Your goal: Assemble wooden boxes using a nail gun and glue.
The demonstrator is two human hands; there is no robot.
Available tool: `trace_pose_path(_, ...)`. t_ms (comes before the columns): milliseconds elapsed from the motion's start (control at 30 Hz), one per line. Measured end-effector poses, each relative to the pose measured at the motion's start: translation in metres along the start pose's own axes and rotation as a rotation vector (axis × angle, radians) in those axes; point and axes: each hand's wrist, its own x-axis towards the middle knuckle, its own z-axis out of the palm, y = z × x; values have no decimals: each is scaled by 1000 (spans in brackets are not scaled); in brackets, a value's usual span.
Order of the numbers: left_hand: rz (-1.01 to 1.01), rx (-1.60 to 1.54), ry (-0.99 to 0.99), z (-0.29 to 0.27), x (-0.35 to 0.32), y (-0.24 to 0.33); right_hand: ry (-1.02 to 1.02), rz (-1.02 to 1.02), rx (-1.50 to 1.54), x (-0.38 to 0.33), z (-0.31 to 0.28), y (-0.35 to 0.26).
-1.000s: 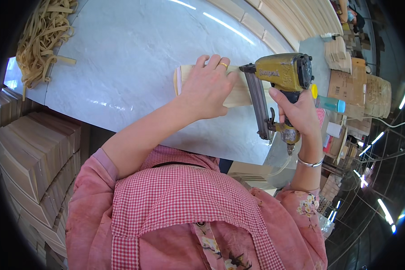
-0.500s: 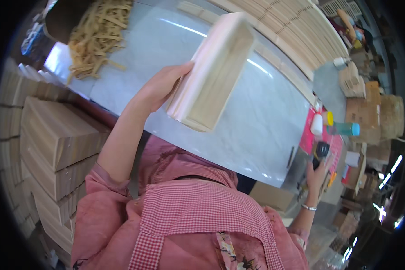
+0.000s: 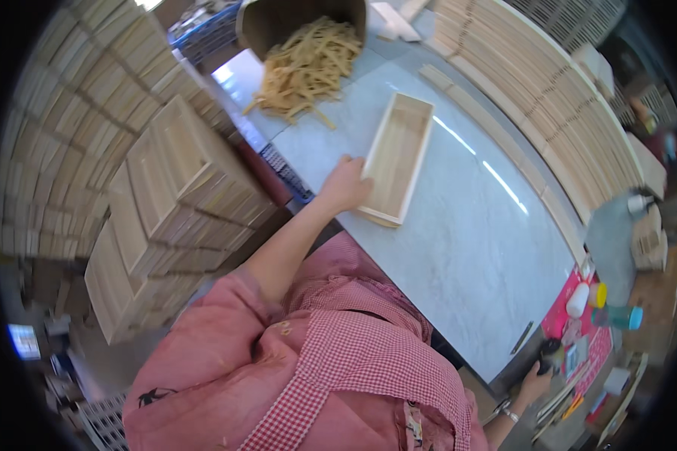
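Observation:
A shallow rectangular wooden box [image 3: 395,165], pale and open-topped, rests on the glossy marbled tabletop [image 3: 466,248], its open side up. My left hand [image 3: 347,184] grips the box's left wall near the front end, fingers closed over the rim. Far to the right, off the table's corner, my right hand [image 3: 532,385] is closed around a black object [image 3: 551,353] whose kind I cannot make out. A thin dark pen-like item [image 3: 522,338] lies on the tabletop close to that hand.
Wooden strips [image 3: 308,68] spill from a tipped container [image 3: 250,30] at the back left. Stacked boxes [image 3: 180,188] crowd the left. Long rows of thin boards [image 3: 534,83] line the back. A white bottle [image 3: 578,299] and a teal-capped bottle [image 3: 617,317] are at right.
The box has gone from tilted up in my left hand to lying lower on the tabletop, with that hand still on it. My view has swung left. My right hand stays at the black object.

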Motion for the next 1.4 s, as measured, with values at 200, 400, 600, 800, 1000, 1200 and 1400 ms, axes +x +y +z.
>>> trace_pose_path(200,-203,-540,-115,-28,-23,40,222,41,376,-45,-118,-112)
trace_pose_path(400,-89,-942,545,-181,-137,35,212,-198,470,10,-63,-163)
trace_pose_path(600,-32,-633,1244,-326,-304,-43,157,-375,684,18,-9,-230)
trace_pose_path(800,-461,-429,1480,-353,-407,-153,36,-469,782,48,44,-283)
trace_pose_path(1000,-637,-394,1258,-332,-387,-227,74,-532,869,31,34,-295)
trace_pose_path(1200,-701,-153,1109,-324,-370,-235,-16,-480,706,17,21,-270)
trace_pose_path(1400,-620,-66,774,-347,-383,-290,-241,-511,848,-16,-10,-284)
